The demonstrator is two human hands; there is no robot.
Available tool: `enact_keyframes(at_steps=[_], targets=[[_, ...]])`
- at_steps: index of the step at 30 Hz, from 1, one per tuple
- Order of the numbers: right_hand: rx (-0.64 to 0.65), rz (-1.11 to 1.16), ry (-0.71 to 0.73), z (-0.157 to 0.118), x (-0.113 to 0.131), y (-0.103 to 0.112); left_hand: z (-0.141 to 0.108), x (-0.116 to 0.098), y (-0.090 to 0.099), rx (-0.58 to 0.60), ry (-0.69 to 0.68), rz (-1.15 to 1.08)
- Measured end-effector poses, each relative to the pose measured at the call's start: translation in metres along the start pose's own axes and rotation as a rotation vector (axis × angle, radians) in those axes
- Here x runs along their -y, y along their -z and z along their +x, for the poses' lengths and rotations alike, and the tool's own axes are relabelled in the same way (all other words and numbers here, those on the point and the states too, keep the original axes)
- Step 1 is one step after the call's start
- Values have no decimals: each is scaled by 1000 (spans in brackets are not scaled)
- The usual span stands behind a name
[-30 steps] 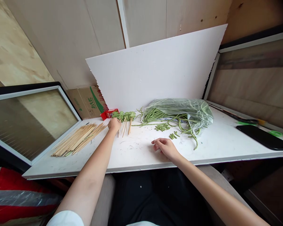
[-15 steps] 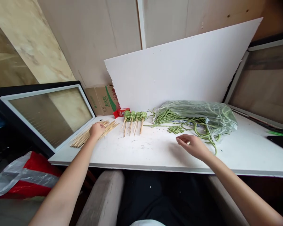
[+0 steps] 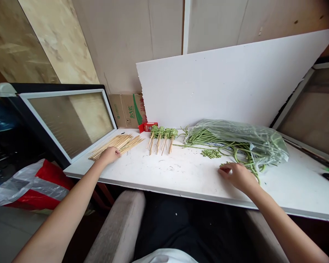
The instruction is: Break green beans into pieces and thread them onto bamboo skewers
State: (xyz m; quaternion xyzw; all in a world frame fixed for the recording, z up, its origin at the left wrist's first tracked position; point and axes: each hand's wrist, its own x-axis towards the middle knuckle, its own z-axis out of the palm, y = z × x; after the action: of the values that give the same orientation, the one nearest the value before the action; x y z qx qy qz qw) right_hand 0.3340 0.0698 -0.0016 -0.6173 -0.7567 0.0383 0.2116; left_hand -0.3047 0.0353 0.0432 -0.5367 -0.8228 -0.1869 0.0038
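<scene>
My left hand (image 3: 110,155) is closed at the near edge of a spread of bamboo skewers (image 3: 117,140) on the white table. Its fingertips are pinched, and whatever is between them is too small to make out. My right hand (image 3: 239,176) hovers low over the right part of the table with curled fingers. Green pieces show just behind its fingertips; whether they are held or lie on the table is unclear. Beyond it lies a small pile of cut bean pieces (image 3: 211,153). Several skewers threaded with green beans (image 3: 164,132) lie in a row between the hands.
Long green beans (image 3: 204,137) spill from a clear plastic bag (image 3: 268,140) at the right. A red box (image 3: 150,126) and a cardboard carton (image 3: 128,111) stand at the back. A framed glass panel (image 3: 71,122) leans left; a white board (image 3: 224,87) stands behind.
My left hand has drawn back from the middle of the skewers to their near edge. My right hand has moved nearer me and right, away from the cut pieces. The view has shifted left.
</scene>
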Motion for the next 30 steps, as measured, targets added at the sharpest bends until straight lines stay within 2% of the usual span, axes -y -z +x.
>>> enact_keyframes(at_steps=[3,8,14,18,23,25,30], targets=[[-26,2,16,-1,1,2,0,-3,-10,55,-44,77],[-27,75,33,0,0,8,0,-4,-21,60,-76,156],[-95,154,39,1,-1,17,-1,-4,-23,75,-131,226],[-125,208,-8,0,-1,27,1,-7,-24,97,-150,285],[-157,278,-67,-1,-3,42,16,-4,-26,191,-53,298],[-176,297,-78,-1,-6,48,21,-2,-28,242,-97,297],[-266,319,-108,-1,-18,62,23,-5,-29,235,-149,356]])
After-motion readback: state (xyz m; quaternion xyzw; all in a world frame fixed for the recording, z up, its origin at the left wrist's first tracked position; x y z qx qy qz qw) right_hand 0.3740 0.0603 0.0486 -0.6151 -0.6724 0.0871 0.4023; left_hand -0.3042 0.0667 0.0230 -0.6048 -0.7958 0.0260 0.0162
